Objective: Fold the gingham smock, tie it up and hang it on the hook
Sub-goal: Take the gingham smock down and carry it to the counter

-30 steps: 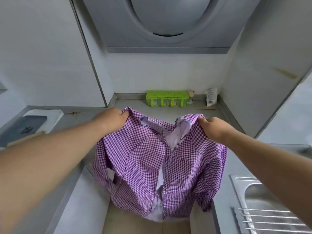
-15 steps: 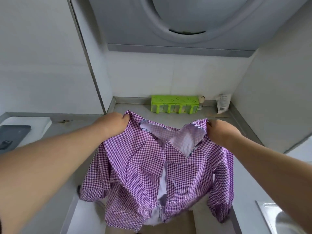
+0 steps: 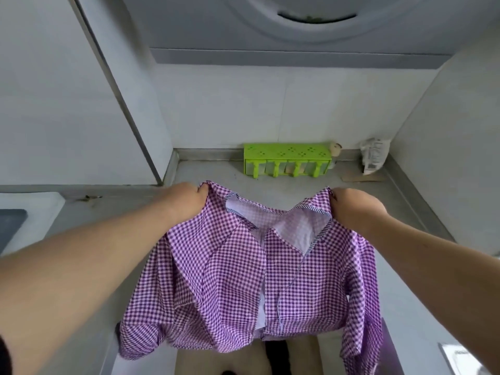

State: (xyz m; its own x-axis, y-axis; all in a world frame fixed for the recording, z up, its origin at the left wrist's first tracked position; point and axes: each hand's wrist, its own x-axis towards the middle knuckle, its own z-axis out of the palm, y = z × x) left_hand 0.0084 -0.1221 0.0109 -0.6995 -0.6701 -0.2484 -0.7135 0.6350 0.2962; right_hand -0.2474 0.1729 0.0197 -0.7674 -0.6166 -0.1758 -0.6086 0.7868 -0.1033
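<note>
The purple-and-white gingham smock [image 3: 232, 288] hangs spread in front of me, collar up and open at the front, over the near edge of the steel counter [image 3: 211, 171]. My left hand [image 3: 186, 201] grips its left shoulder. My right hand [image 3: 354, 209] grips the right shoulder by the collar. Both sleeves droop at the sides and the hem hangs below the counter edge. No hook is in view.
A green seasoning rack [image 3: 288, 162] stands against the back wall, with a small jar [image 3: 335, 152] and a plastic packet [image 3: 374, 155] to its right. A range hood [image 3: 297, 28] hangs overhead. A white board [image 3: 29, 207] lies at the left. A sink corner [image 3: 460, 358] shows bottom right.
Both hands have moved apart and stretched the smock wider, and its hem has risen. My view has tilted up and shifted left, so the sink has nearly left the frame.
</note>
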